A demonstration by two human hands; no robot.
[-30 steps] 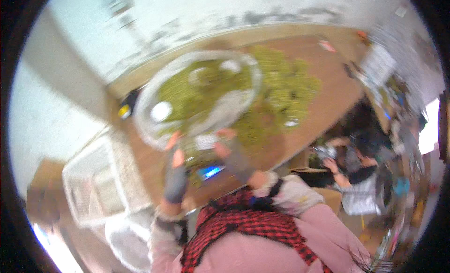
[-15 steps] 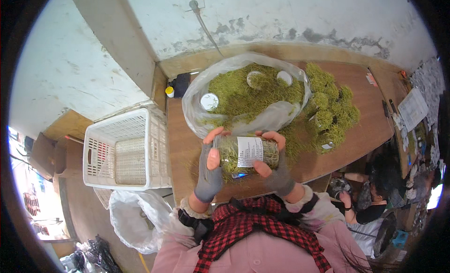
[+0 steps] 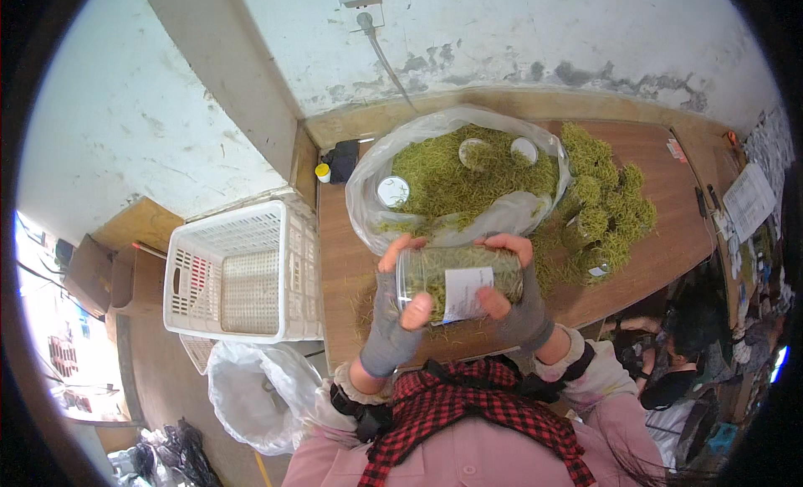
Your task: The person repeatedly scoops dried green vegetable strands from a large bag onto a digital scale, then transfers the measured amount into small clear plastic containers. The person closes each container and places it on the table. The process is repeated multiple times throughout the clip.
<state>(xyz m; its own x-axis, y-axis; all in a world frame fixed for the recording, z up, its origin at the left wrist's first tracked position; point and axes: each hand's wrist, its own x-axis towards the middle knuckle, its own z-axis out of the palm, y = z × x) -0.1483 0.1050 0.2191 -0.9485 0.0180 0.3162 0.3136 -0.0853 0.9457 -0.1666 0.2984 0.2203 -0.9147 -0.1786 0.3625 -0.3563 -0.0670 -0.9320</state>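
Observation:
Both hands grip a clear jar (image 3: 458,282) filled with green dried plant material, held sideways over the near edge of the wooden table (image 3: 669,236). My left hand (image 3: 397,307), in a grey fingerless glove, holds the jar's left end. On the right end sits my right hand (image 3: 514,294), also gloved, its thumb by the white label. Behind the jar lies a large clear plastic bag (image 3: 502,215) heaped with the same green material (image 3: 452,181), with small jars (image 3: 393,190) half buried in it.
More green material and filled jars (image 3: 602,215) are piled right of the bag. A white plastic crate (image 3: 242,269) stands left of the table, a white sack (image 3: 251,391) below it. Another person (image 3: 682,353) sits at the lower right. Papers (image 3: 749,198) lie at the table's far right.
The view swung and steadied. The jar moved from near the bag's rim to a sideways hold in both hands, closer to my body, label facing up.

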